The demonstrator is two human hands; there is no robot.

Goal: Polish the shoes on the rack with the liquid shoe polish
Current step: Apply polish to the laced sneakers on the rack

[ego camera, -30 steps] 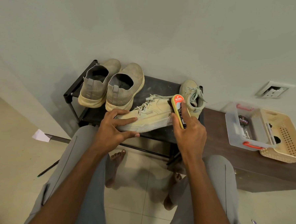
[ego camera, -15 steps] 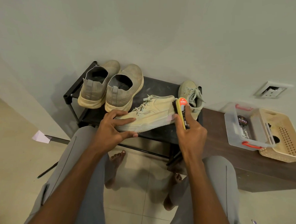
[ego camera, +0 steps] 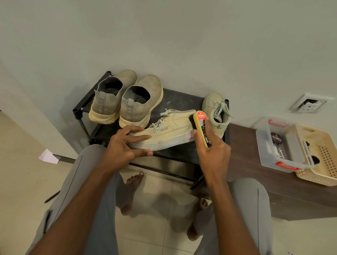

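Grip status: your right hand (ego camera: 214, 155) is closed around the yellow-backed shoe brush with the red label and dark bristles (ego camera: 201, 127), index finger laid along its back, bristles turned toward the heel end of the pale cream lace-up sneaker (ego camera: 169, 130). Your left hand (ego camera: 123, 146) is spread over the toe end of that sneaker, fingers and thumb pressing it down onto the black metal shoe rack (ego camera: 177, 100). The sneaker lies across the front of the rack's top shelf; its mate (ego camera: 215, 114) stands just behind the brush, and a pair of grey knit slip-on shoes (ego camera: 126, 99) sits at the left of the shelf. Judged from this layout, the step in hand is brushing the heel quarter. No liquid polish bottle can be identified; the clear plastic box with red latches (ego camera: 281, 147) on the dark wooden bench (ego camera: 246, 160) holds a round dark tin. For the next move, maintain downward pressure at the toe, draw the bristles along the side panel, and avoid snagging the laces.
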